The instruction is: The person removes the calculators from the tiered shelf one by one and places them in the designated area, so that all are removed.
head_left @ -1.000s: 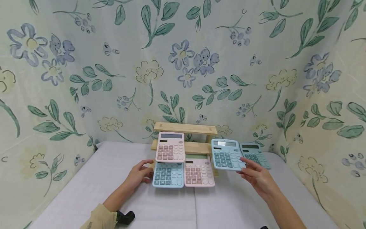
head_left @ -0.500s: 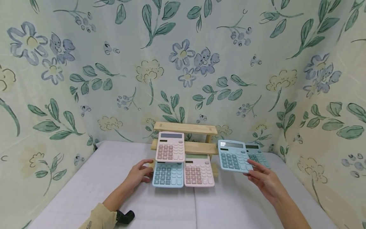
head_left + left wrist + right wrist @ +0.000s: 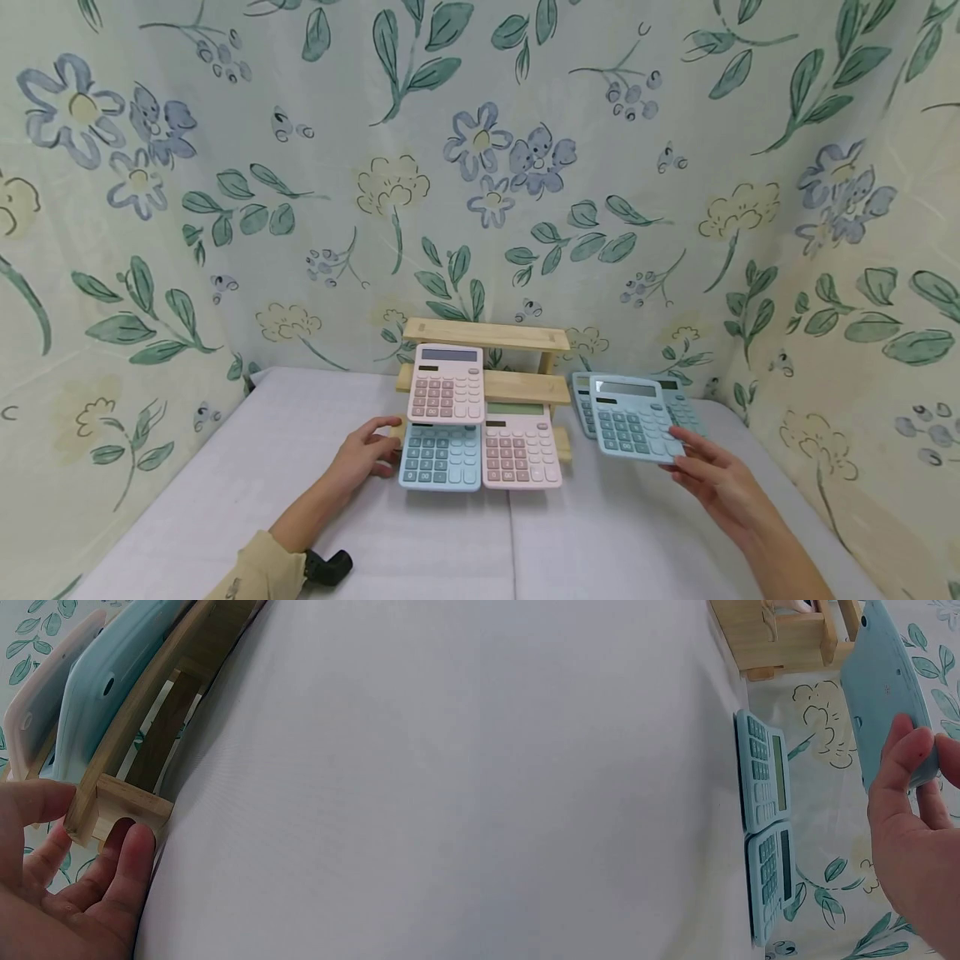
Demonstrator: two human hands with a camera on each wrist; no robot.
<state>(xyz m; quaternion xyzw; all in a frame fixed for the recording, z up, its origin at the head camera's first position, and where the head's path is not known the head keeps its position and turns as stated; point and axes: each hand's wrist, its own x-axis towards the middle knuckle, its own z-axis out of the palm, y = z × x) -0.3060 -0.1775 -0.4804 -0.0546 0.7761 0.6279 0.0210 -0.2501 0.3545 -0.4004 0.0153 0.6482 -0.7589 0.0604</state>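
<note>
My right hand (image 3: pixel 716 483) pinches a light blue calculator (image 3: pixel 636 419) by its lower right edge, thumb on the key side and fingers behind. In the right wrist view the calculator's back (image 3: pixel 881 682) shows, raised off the table. My left hand (image 3: pixel 363 454) grips the left end of a tiered wooden rack (image 3: pixel 487 335); in the left wrist view its thumb and fingers close round the board's end (image 3: pixel 88 802). The rack bears a pink calculator (image 3: pixel 447 383) higher up on the left. Below it stand a blue calculator (image 3: pixel 440 458) and another pink calculator (image 3: pixel 521 450), side by side.
Two more blue calculators lie on the white-covered table (image 3: pixel 442 550) right of the rack: the nearer-to-rack calculator (image 3: pixel 761 772) and the farther calculator (image 3: pixel 771 881), end to end. A floral curtain (image 3: pixel 495 250) hangs behind and at both sides.
My right hand has carried the blue calculator rightward and slightly down, away from the rack, uncovering part of a calculator behind it. The left hand keeps its place on the rack.
</note>
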